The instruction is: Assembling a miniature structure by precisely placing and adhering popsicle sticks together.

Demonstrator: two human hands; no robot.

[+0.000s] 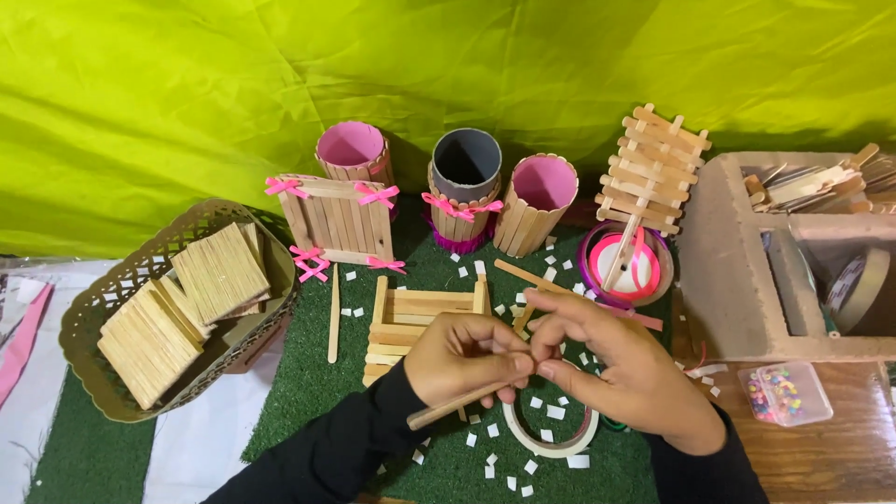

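Left hand (464,357) pinches the flat pale wooden craft stick (459,401) over the green turf surface (308,383); long axis runs down-left from the fingers. Right hand (621,369) fingertips pressed together, meeting the stick's upper end, touching the left's.

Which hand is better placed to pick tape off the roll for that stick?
Probably the right hand. It lies directly over the tape roll, fingertips free at the stick's end. The left hand is already gripping the stick, so it seems better kept as the holder.
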